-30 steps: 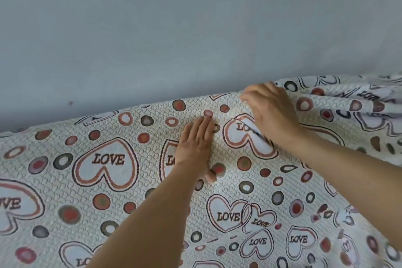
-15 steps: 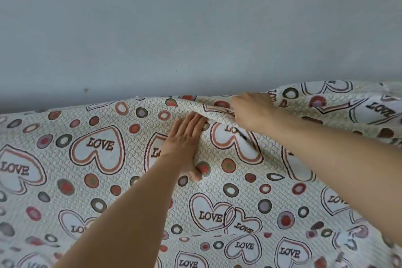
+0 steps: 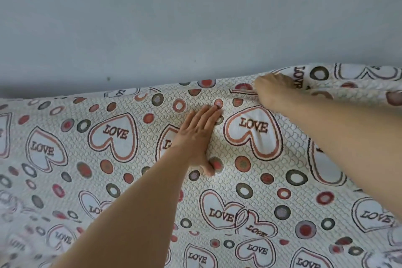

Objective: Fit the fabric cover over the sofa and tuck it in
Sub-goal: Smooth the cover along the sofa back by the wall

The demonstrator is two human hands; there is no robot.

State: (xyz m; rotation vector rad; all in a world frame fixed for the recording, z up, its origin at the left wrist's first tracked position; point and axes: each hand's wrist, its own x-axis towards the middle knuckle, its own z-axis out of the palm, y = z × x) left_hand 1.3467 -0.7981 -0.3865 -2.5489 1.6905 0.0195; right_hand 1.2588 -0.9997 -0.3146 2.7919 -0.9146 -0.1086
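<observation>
1. Left hand [image 3: 196,135]: near view centre, palm down and flat. The fingers are straight and together, aimed at about 1 o'clock, with the thumb splayed toward 5 o'clock. It presses on the cream quilted fabric cover printed with "LOVE" hearts and coloured rings [image 3: 130,159] and grasps nothing.
2. Right hand [image 3: 272,91]: at 1 o'clock from the left hand, near it but not touching. The fingers are curled at the cover's far ridge and appear to grip a fold there. The hand is motion-blurred, so the exact pinch cannot be made out.
3. Judgement on the hold: the flat left hand likely works as an anchor, so that a pull from the right hand does not drag the smoothed patch. The right hand likely gathers slack toward the back edge for tucking.
4. Cover position: it spans the lower half of the view from 9 to 3 o'clock.
   - Around the left hand and toward 9 o'clock it lies smooth.
   - Beyond the right hand, toward 2 to 3 o'clock, it stands up in loose raised folds.
   - The sofa is fully hidden beneath it.
5. Judgement on progress: the cover is draped, and the far edge on the right is not yet tucked.
6. Room: a plain pale grey-blue wall [image 3: 195,17] fills the upper half at 12 o'clock and carries a few small dark specks. Whether a gap separates it from the cover's far edge cannot be told.
</observation>
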